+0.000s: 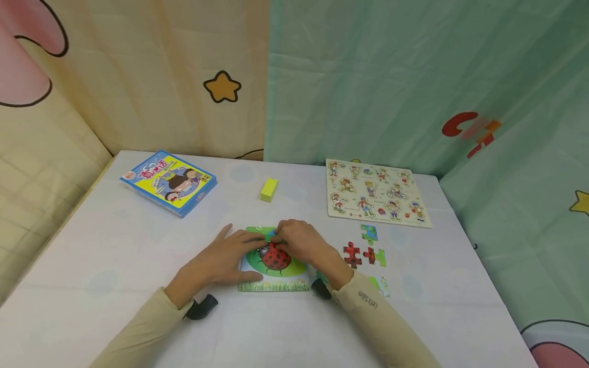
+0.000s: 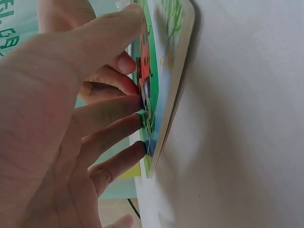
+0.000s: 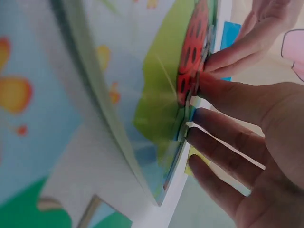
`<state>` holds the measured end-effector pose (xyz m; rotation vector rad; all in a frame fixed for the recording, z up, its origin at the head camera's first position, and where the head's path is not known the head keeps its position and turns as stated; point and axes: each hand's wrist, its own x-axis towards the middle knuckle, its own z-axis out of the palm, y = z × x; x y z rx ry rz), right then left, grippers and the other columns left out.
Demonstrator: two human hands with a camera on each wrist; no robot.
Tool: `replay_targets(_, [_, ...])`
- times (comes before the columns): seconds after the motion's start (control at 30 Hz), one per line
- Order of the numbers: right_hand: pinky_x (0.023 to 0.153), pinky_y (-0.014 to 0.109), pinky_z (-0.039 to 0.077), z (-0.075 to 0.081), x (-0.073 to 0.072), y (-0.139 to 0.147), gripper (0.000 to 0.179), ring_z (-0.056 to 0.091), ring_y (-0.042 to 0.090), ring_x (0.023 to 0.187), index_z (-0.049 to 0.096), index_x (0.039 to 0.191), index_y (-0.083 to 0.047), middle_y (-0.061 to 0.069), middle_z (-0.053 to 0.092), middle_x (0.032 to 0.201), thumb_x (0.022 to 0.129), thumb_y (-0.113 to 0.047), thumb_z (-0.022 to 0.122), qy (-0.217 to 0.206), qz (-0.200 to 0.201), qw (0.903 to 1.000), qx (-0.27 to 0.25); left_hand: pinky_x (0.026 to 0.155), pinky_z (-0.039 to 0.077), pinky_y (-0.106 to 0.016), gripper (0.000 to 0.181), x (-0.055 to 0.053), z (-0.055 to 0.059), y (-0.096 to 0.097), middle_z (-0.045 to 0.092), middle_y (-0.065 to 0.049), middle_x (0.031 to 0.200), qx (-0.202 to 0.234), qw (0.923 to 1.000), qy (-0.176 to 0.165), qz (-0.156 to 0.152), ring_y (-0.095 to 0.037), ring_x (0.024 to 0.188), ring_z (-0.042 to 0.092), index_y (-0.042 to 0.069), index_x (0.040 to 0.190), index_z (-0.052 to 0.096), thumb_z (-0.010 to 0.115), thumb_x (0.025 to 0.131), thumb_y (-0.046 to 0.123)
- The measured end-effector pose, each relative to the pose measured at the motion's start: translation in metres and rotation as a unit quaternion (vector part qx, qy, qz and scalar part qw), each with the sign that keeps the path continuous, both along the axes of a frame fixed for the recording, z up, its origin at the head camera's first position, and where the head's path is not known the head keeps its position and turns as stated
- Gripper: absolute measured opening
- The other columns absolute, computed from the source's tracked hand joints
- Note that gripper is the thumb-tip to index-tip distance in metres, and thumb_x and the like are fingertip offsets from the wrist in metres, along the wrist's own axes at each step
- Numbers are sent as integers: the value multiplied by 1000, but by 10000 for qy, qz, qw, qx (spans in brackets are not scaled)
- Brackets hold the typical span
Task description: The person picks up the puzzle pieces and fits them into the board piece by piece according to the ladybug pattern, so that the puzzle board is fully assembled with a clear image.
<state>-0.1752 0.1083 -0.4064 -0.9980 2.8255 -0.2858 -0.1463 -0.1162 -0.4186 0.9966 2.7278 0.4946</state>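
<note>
Ladybug puzzle [image 1: 274, 284] lies flat on the white-covered tabletop [image 1: 257, 332], in front of the person, with both hands on it. Left hand [image 1: 223, 261]: fingers spread and nearly straight, holding nothing; fingertips rest on the puzzle's left part, thumb lower down, near the grass strip. Right hand [image 1: 301, 243]: fingers bent, thumb and fingertips together on a puzzle piece [image 3: 183, 124] at the ladybug's upper edge; piece partly hidden by the fingers.

Loose pieces right of the puzzle: a blue-green piece [image 1: 369, 233] farthest back; a red spotted piece [image 1: 352, 254] nearer; just beside it, a red-and-green shape [image 1: 380, 257], one piece or two, cannot tell. A pale green and blue piece [image 1: 381, 285] lies by the right sleeve [image 1: 372, 312], partly covered.

Farther back: blue-and-yellow box [image 1: 170, 181] at left, yellow block [image 1: 269, 189] behind the puzzle, wooden board [image 1: 377, 193] with printed children at right. Beige and green curtains [image 1: 395, 82] hang behind the tabletop.
</note>
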Motion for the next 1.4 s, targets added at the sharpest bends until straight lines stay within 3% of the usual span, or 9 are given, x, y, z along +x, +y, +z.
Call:
replay_targets(0.2, [96,34,54,1,4,5,27,53,18,119,73,125,-21,2,57,130,102,-22,59,-491,-146,9986,105,121,12,-68,78,0,-2,1,52,0,149,-56,9999,156,-13,-26,140,43,16,143,55,74,82,60])
replay_targets(0.37, [101,36,52,3,5,11,30,57,19,121,68,131,-17,3,59,132,104,-19,56,-642,-24,9979,-64,121,13,-67,78,0,-2,1,53,-1,148,-36,9996,287,-32,-27,137,46,17,144,55,72,82,62])
replay_targets(0.57, [113,44,42,4,4,18,28,57,24,126,70,127,-15,4,64,134,103,-18,57,-423,241,9987,-130,119,15,-69,81,0,-5,2,54,-4,146,-51,9988,486,-100,-29,135,47,20,142,58,71,78,68])
replay_targets(0.83, [115,50,39,5,8,37,29,51,30,134,69,128,-14,7,58,143,102,-22,58,-303,228,9991,-205,121,18,-64,83,0,-8,3,50,-3,151,146,9988,440,-163,-29,135,45,17,142,57,72,78,68])
replay_targets(1.13, [113,52,41,19,11,87,39,48,33,137,63,135,-8,11,55,145,101,-26,61,-657,-330,9949,-695,122,13,-64,76,-1,-5,1,52,0,151,315,9994,101,-32,-26,134,45,20,143,56,75,81,60])
replay_targets(1.4, [114,60,37,26,9,142,37,46,39,137,67,126,-5,16,55,145,95,-24,70,-611,-1086,9881,-903,123,12,-64,73,-2,-6,1,52,1,151,421,9991,-71,-7,-25,132,45,22,143,56,76,82,56])
